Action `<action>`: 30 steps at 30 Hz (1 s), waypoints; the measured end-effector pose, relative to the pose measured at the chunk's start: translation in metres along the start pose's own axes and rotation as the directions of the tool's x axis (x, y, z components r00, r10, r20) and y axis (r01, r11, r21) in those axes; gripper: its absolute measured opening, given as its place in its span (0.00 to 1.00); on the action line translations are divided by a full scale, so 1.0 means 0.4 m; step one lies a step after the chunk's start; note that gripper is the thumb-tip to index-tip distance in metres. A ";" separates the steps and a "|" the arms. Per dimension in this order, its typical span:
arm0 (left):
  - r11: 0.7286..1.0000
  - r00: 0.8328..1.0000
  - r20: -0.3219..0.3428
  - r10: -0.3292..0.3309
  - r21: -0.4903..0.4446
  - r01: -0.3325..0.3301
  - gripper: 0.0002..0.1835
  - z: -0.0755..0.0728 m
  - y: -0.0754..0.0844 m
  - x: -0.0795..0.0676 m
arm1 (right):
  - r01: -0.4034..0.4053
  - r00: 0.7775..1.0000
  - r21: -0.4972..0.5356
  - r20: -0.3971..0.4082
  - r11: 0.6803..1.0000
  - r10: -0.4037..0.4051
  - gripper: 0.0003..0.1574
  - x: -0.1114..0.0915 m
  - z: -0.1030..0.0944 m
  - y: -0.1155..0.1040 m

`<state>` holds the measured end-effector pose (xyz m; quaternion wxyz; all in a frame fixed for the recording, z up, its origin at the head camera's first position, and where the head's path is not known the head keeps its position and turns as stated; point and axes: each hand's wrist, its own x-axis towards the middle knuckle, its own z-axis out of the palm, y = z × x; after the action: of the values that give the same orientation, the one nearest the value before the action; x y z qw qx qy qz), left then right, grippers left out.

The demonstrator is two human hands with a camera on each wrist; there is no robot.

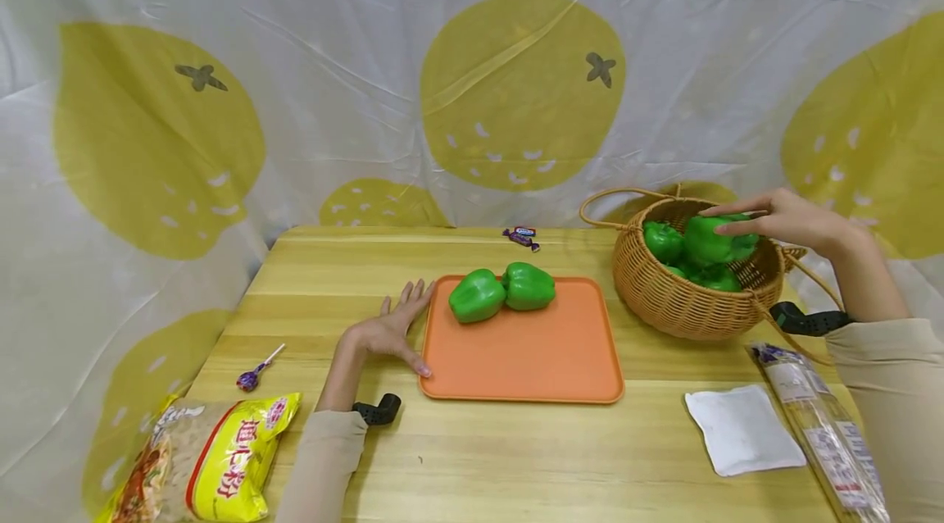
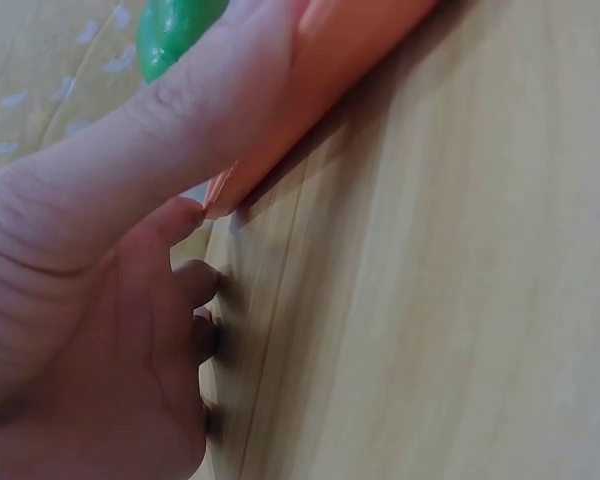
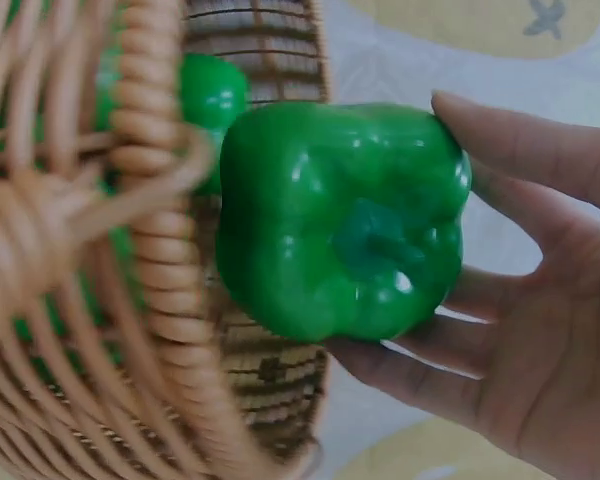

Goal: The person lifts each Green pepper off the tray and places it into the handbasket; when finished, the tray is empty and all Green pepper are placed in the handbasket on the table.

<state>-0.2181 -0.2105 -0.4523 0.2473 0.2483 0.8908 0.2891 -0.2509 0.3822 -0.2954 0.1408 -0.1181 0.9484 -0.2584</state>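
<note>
Counting two peppers (image 1: 477, 297) on the tray (image 1: 524, 367), more remaining in the basket (image 1: 656, 297), I'm gripping another pepper (image 3: 300, 220) with the right hand (image 1: 792, 220), splaying the left hand (image 1: 383, 332) trayside.

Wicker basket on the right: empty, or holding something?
Not empty: in the head view, green peppers lie inside the wicker basket, besides the held pepper in the right hand.

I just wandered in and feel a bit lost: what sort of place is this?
Probably a staged tabletop recording spot, not a working kitchen: a fruit-print cloth hangs behind the wooden table, the glossy green peppers look artificial, and two black wrist-worn devices are in view.
</note>
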 end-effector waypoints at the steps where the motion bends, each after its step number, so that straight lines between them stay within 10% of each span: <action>1: 1.000 1.000 0.001 -0.002 0.000 0.002 0.78 0.000 0.000 0.000 | 0.002 1.000 -0.001 0.016 1.000 -0.002 0.29 0.004 0.006 0.004; 30: 1.000 1.000 0.002 0.001 0.013 -0.001 0.78 0.000 -0.009 0.003 | 0.099 0.984 0.013 0.149 0.995 -0.100 0.31 0.046 0.072 -0.046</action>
<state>-0.2201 -0.2124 -0.4549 0.2462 0.2507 0.8923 0.2833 -0.2559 0.3481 -0.3136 0.1986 -0.1841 0.9273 -0.2583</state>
